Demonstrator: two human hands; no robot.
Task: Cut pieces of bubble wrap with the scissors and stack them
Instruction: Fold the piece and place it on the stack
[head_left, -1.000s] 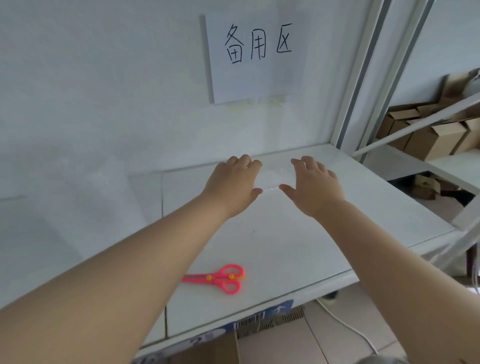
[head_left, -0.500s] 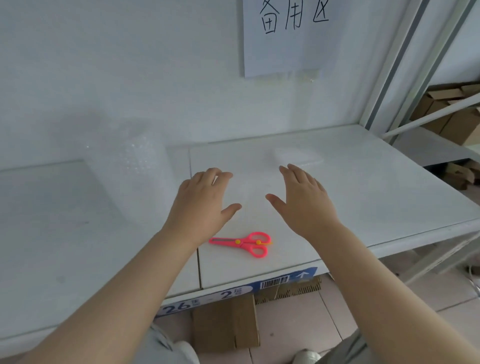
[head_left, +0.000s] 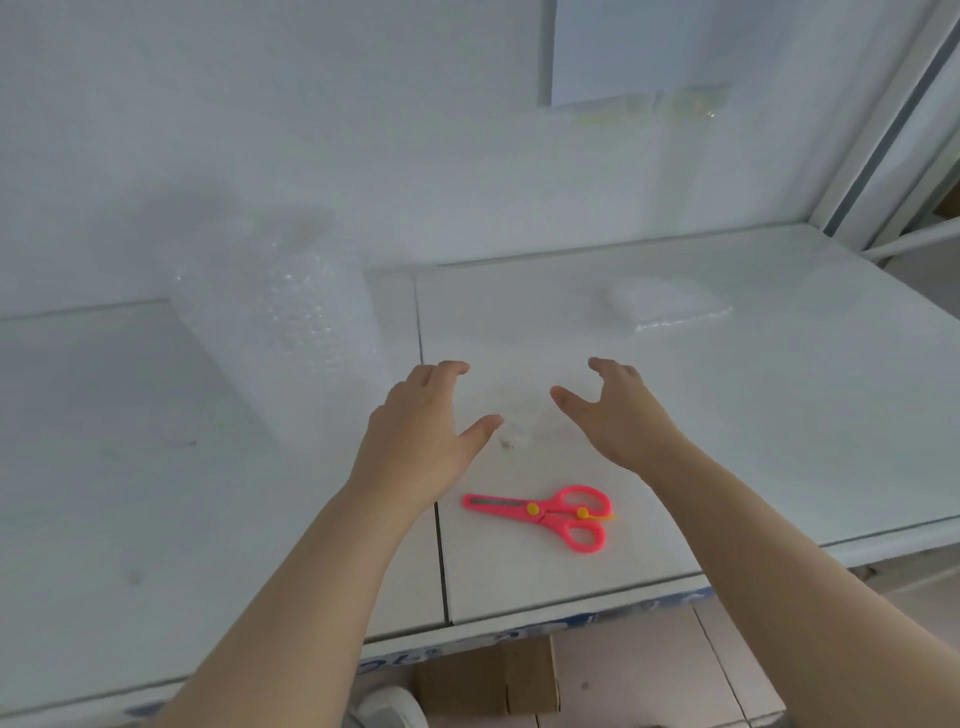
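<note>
A clear bubble wrap roll (head_left: 280, 332) lies on the white shelf (head_left: 779, 441) at the left, its loose sheet spread toward the middle. Pink scissors (head_left: 550, 514) lie shut near the front edge, handles to the right. A stack of cut bubble wrap pieces (head_left: 670, 304) rests at the back right. My left hand (head_left: 421, 436) and my right hand (head_left: 618, 415) hover over the sheet's end, fingers spread, holding nothing. A small wrinkled bit of the sheet (head_left: 517, 431) shows between them.
A white wall with a taped paper sign (head_left: 639, 47) rises behind the shelf. A metal upright (head_left: 893, 119) stands at the right. Cardboard boxes (head_left: 498, 675) sit on the floor under the front edge.
Both hands have drawn back from the stack at the back right toward the middle of the shelf. The camera has tilted down and left, bringing the roll into view.
</note>
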